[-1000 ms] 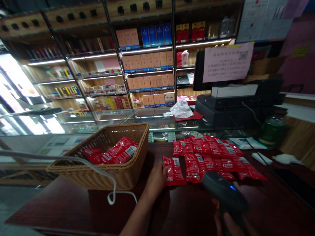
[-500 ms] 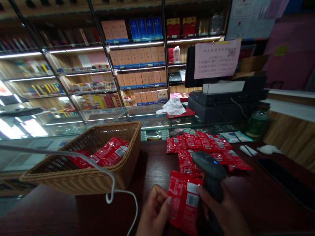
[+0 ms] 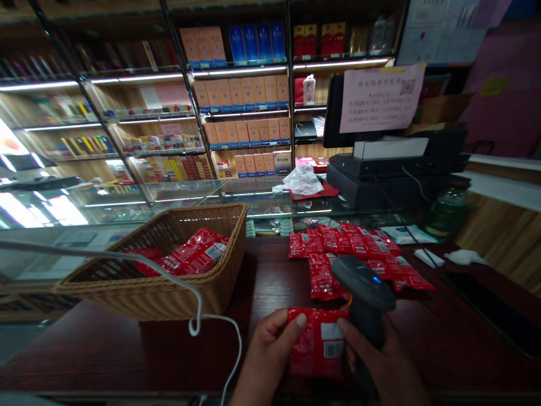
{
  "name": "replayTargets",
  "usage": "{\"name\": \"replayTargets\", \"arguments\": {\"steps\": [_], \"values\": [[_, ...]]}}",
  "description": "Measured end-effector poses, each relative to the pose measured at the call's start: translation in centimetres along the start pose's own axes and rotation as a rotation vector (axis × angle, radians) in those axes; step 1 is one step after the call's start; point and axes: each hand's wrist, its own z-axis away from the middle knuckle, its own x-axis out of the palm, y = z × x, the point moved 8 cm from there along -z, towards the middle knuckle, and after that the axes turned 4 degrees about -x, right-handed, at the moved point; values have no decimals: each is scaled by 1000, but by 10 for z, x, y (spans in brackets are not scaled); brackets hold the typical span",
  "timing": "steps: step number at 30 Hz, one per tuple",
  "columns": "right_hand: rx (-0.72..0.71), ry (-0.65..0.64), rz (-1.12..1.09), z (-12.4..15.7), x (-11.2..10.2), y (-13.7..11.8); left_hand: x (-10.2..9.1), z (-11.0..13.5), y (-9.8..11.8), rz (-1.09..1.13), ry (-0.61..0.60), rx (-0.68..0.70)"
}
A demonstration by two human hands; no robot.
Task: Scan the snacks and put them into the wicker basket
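The left hand pinches a small red plastic snack packet by its edge, just right of the brown woven basket. The right hand curls around a black handheld scanner, one finger on the packet. The packet looks light, soft and slippery; its flat edges seem best to hold.

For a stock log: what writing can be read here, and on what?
None reads clearly.
Red foil packet, held by left hand; right hand grips black handheld scanner: white barcode label, print blurred.
Pink paper notice on monitor: character rows, QR code, too small.
Orange shelf boxes: illegible.
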Motion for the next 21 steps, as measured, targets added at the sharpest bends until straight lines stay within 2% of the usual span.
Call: {"name": "replayTargets", "arguments": {"steps": [6, 13, 17, 19, 21], "values": [[-20, 1, 7, 1, -1, -7, 4, 1, -13, 209, -37, -57], [34, -44, -152, -4, 6, 10, 6, 2, -25, 378, -68, -120], [22, 6, -197, -8, 0, 11, 4, 1, -27, 321, -193, -80], [1, 45, -208, -11, -5, 8, 2, 3, -35, 228, -238, -124], [5, 56, -230, -13, -7, 7, -2, 5, -45, 150, -232, -190]]}}
